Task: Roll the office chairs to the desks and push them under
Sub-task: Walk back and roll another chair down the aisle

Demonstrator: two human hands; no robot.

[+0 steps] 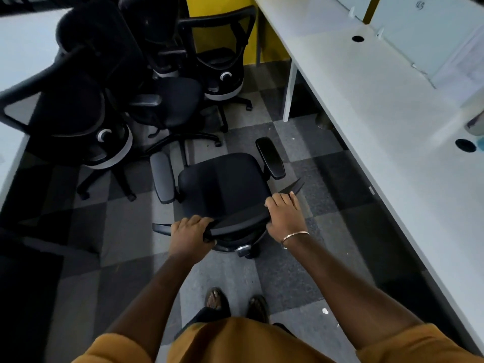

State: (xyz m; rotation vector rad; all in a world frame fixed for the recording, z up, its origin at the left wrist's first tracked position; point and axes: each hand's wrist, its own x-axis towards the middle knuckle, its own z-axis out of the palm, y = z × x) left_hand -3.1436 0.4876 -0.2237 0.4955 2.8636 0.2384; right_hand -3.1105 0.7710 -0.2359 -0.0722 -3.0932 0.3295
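Floor: carpet tiles [125,226] in a checker of light grey, mid grey and near black, speckled in texture, with a few pale flecks toward 5 o'clock.
Room: a narrow aisle between two white desks, closed at 12 o'clock by a yellow wall panel [222,19].
Right desk: a long white desk [379,121] runs from 12 o'clock down to 4 o'clock; smooth matte top, two round black cable holes, pale divider screens along its far edge, a white square leg near 1 o'clock.
Left desk: a second white desk [23,48] fills the 9 to 11 o'clock edge.
Chair in hand: a black office chair [225,187] stands at the centre of the aisle, near the right desk but not under it; cushioned fabric seat, two flat padded armrests, a thin curved backrest rim at its near side.
Left hand [190,235]: fingers curled over the backrest rim, gripping it.
Right hand [284,214]: gripping the same rim farther right, fingers wrapped over the top; a thin metal bangle [294,235] sits on the wrist.
Other chairs: three more black chairs [146,82] with mesh backs, white-trimmed lumbar parts and star bases on castors are bunched at 10 to 12 o'clock.
Person: mustard-coloured clothing [235,341] and sandalled feet at 6 o'clock.
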